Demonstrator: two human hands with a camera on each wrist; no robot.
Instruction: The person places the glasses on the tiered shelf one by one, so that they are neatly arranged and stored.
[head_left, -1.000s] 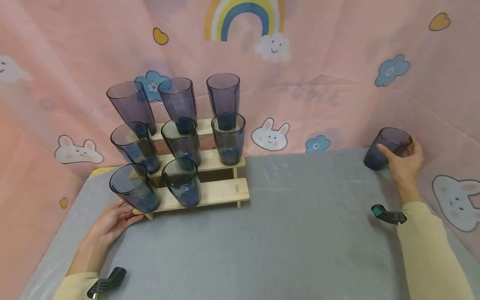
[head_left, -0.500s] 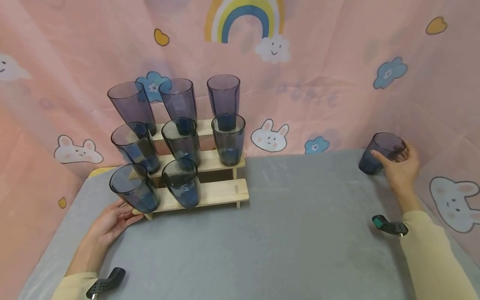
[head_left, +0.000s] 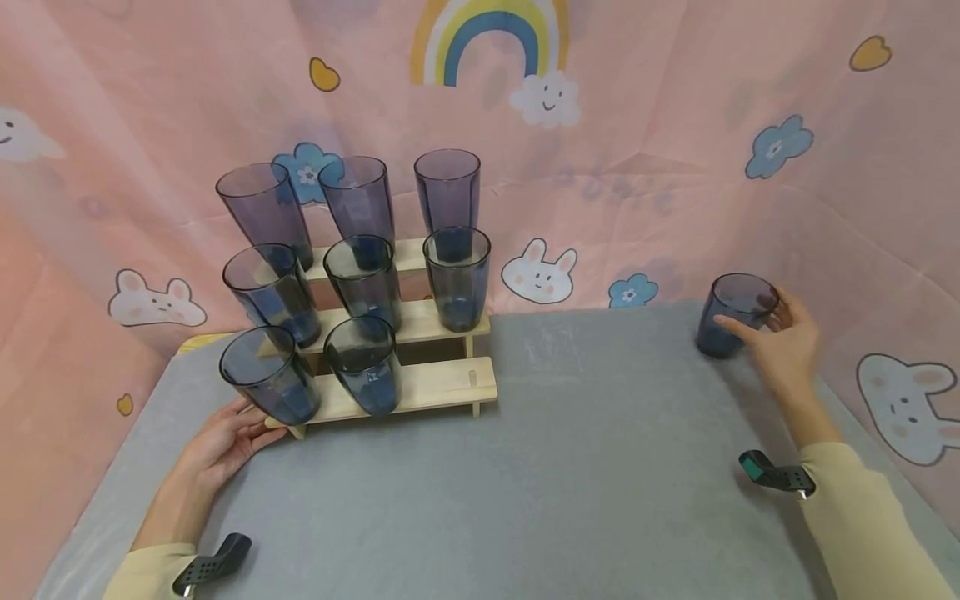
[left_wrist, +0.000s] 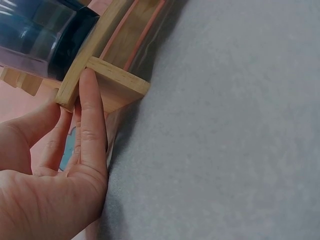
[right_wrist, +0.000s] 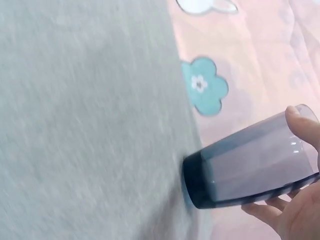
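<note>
My right hand (head_left: 783, 346) grips a dark blue-purple drinking glass (head_left: 720, 329) near its rim, at the right of the table. The right wrist view has the thumb on one side of the glass (right_wrist: 255, 160) and fingers on the other, its thick base low over the grey cloth. With thumb and fingertips, my left hand (head_left: 225, 446) pinches the front left corner of a three-step wooden stand (head_left: 442, 383). Up close in the left wrist view, the index finger lies under the board (left_wrist: 80, 75) beside a leg, the thumb at its edge.
Matching glasses stand on the stand: three on the top step, three on the middle one (head_left: 459, 287), two on the lowest (head_left: 367, 375). Bare wood shows at the lowest step's right end. A pink printed curtain (head_left: 675, 208) borders the grey tabletop (head_left: 562, 467).
My right hand has carried the glass leftward and a little nearer to me, away from the right curtain. The left hand and the stand have stayed where they were.
</note>
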